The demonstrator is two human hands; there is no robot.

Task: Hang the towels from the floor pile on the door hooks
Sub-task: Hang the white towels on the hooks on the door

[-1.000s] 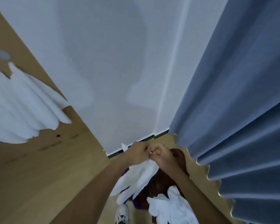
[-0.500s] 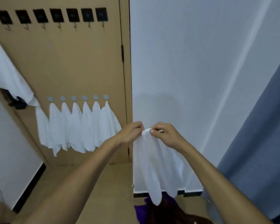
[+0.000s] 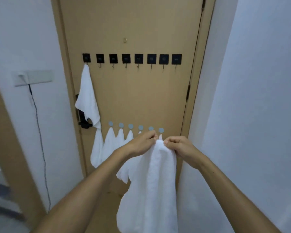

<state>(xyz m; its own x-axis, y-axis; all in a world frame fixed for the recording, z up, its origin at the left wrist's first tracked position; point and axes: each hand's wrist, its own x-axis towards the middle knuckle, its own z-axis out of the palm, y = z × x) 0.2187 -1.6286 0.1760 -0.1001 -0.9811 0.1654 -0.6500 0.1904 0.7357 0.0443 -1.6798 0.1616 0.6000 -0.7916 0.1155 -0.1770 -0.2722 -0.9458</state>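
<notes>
In front of the tan wooden door (image 3: 133,98), left of its frame, a white wall (image 3: 15,39) carried a pale switch plate (image 3: 34,78) with a thin dark cable (image 3: 40,140) trailing down. On the door, an upper row of black square adhesive hooks (image 3: 132,58) ran across; a white towel on the leftmost hook (image 3: 88,98) draped over the dark door handle (image 3: 83,121). Lower on the door, a row of round grey hooks (image 3: 135,127) held small white towels (image 3: 111,143).

Before the door's lower row, the left hand (image 3: 141,143) and the right hand (image 3: 180,146) each pinched the top edge of a soft white terry towel (image 3: 151,190), fingers curled round a small fold between them. The cloth hung limp in long folds, so it looked light, floppy and not fragile; it would likely sag off a hook unless taken by a corner or loop at the very top. I could not tell whether it had a loop. Seven upper hooks stood free. Right of the door rose another plain white wall (image 3: 259,98).
</notes>
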